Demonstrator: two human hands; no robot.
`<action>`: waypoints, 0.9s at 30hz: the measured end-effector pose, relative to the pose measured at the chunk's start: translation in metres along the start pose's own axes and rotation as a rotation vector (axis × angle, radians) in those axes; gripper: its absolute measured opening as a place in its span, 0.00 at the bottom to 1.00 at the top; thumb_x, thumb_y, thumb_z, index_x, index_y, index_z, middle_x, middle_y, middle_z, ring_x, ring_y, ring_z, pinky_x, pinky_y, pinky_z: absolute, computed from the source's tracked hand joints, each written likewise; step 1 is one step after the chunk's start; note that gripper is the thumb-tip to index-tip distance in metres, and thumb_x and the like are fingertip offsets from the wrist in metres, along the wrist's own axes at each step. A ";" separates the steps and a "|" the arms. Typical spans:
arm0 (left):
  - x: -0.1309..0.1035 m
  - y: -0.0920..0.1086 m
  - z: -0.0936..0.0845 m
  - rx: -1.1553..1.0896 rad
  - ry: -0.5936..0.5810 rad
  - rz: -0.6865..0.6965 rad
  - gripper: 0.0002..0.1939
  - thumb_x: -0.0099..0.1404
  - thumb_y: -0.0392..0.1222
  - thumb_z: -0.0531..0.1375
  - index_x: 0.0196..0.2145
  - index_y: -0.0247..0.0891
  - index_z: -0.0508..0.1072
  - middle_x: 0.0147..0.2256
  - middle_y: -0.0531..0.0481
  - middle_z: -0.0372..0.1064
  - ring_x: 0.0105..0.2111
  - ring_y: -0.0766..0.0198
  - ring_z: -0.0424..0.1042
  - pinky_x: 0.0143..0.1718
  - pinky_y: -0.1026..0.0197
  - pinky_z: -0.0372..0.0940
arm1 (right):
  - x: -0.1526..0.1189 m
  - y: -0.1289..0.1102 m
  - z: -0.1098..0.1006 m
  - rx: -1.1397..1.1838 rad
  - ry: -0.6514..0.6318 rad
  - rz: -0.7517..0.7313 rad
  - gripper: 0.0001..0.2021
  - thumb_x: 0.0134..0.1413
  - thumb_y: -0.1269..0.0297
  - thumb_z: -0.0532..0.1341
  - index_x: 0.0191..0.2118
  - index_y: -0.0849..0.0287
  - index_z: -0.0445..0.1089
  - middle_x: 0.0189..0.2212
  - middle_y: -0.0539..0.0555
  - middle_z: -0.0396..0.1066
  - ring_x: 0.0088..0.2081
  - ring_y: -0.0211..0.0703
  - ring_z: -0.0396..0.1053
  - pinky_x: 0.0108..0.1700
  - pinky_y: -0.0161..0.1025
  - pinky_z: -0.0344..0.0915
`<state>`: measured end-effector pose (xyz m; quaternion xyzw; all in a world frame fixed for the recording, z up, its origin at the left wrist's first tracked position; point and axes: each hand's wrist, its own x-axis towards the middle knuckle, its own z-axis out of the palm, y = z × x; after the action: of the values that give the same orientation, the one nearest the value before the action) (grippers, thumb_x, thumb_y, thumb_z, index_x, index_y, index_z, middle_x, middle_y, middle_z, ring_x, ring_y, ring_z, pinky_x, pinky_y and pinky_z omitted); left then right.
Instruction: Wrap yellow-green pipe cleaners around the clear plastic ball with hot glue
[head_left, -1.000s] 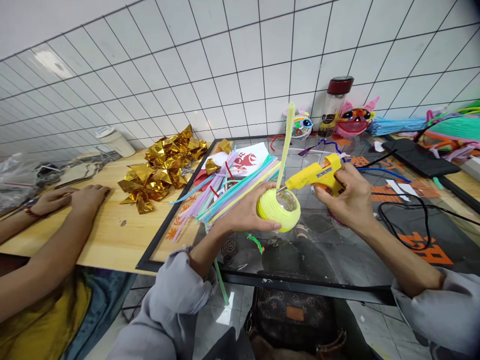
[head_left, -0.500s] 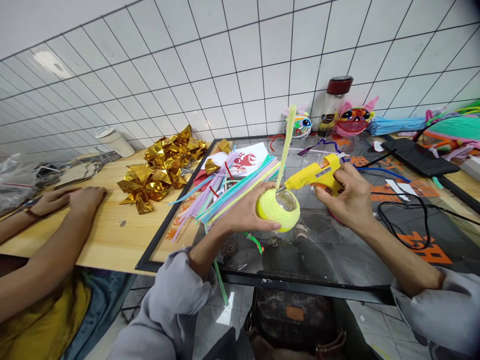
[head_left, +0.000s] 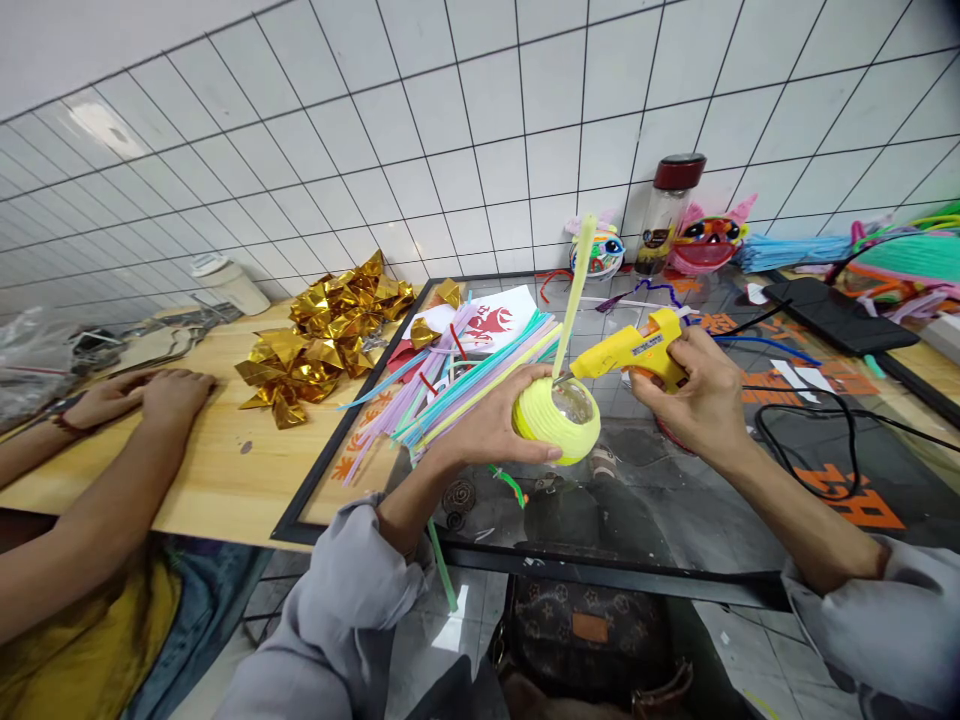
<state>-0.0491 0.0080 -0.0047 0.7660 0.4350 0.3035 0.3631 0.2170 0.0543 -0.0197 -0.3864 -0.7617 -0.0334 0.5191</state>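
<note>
My left hand [head_left: 495, 420] is wrapped round a ball [head_left: 540, 432] wound with yellow pipe cleaner, its open top tilted toward me. Inside the opening a clear, shiny surface shows. The loose end of the yellow pipe cleaner [head_left: 574, 295] sticks up from the ball's rim. In my right hand [head_left: 697, 385] is a yellow hot glue gun [head_left: 630, 348], its nozzle pointing left at the rim, close to the base of that loose end. Whether the nozzle touches the pipe cleaner I cannot tell.
Pipe cleaners [head_left: 450, 400] in several colours lie left of the ball, near gold folded-paper pieces [head_left: 322, 330]. A glass bottle [head_left: 664, 220] and pink animal head [head_left: 709, 240] stand behind. At right are a black phone [head_left: 840, 312] and cable [head_left: 810, 490]. Another person's forearms [head_left: 142, 450] rest at left.
The glue gun and the ball stay almost in place. The upright pipe cleaner end has leaned very slightly to the right.
</note>
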 end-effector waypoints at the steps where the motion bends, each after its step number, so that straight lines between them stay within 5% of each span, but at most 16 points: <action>1: 0.000 0.000 0.000 0.001 0.000 0.003 0.49 0.46 0.53 0.74 0.62 0.37 0.63 0.65 0.37 0.61 0.65 0.40 0.63 0.70 0.41 0.54 | 0.000 0.000 0.000 -0.001 -0.001 0.001 0.17 0.54 0.61 0.65 0.24 0.53 0.55 0.25 0.48 0.54 0.25 0.38 0.53 0.25 0.40 0.49; 27: 0.000 0.000 0.000 0.017 -0.009 0.015 0.48 0.48 0.52 0.73 0.62 0.36 0.62 0.64 0.37 0.62 0.65 0.42 0.63 0.70 0.41 0.54 | 0.002 0.003 -0.003 0.002 -0.007 0.021 0.17 0.51 0.65 0.65 0.23 0.53 0.54 0.24 0.47 0.53 0.25 0.39 0.54 0.26 0.40 0.50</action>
<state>-0.0497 0.0081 -0.0048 0.7737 0.4302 0.2990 0.3562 0.2204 0.0560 -0.0180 -0.3940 -0.7593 -0.0257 0.5173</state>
